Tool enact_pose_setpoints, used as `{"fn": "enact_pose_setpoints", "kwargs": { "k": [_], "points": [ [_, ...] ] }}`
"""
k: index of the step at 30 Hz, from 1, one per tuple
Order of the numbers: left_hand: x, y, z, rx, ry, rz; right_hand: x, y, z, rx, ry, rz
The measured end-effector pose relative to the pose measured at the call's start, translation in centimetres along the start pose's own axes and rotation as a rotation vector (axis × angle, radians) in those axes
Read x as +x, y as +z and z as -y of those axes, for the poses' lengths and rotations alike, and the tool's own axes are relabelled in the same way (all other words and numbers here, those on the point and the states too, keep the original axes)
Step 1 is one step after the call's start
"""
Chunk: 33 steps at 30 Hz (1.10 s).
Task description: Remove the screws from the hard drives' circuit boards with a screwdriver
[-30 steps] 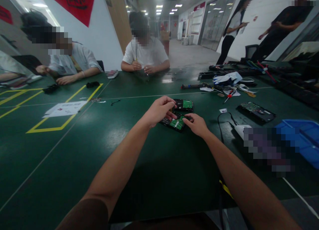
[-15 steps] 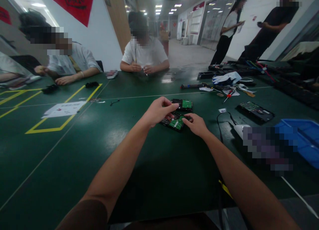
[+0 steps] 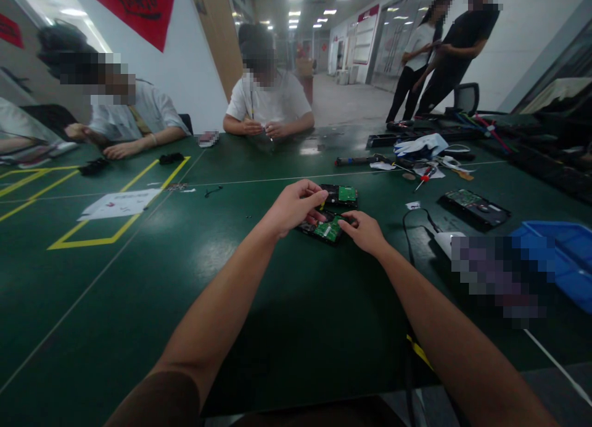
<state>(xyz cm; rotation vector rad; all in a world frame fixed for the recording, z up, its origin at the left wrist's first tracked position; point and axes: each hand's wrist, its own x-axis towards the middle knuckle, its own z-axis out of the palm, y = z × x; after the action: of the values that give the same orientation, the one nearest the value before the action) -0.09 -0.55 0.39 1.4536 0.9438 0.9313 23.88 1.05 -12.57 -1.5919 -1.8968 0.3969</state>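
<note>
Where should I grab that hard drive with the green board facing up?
Pinch its black side edges, coming from the near side: the hard drive lies flat, green circuit board up, and the left hand and right hand sit over its far part.

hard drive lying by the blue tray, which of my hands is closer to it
Right. The right hand sits left of that hard drive, across a black cable; the left hand is farther left, over the green-board hard drive.
</note>
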Motion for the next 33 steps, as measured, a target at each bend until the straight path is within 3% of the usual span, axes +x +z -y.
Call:
{"fn": "enact_pose_setpoints", "kwargs": {
  "k": [8, 33],
  "points": [
    [-0.13, 0.23, -0.57, 0.001, -0.010, -0.056, -0.06, -0.18, 0.13, 0.000, 0.008, 0.018],
    [-0.20, 0.21, -0.45, 0.033, -0.007, 0.013, 0.02, 0.01, -0.06, 0.003, 0.016, 0.013]
  ]
}}
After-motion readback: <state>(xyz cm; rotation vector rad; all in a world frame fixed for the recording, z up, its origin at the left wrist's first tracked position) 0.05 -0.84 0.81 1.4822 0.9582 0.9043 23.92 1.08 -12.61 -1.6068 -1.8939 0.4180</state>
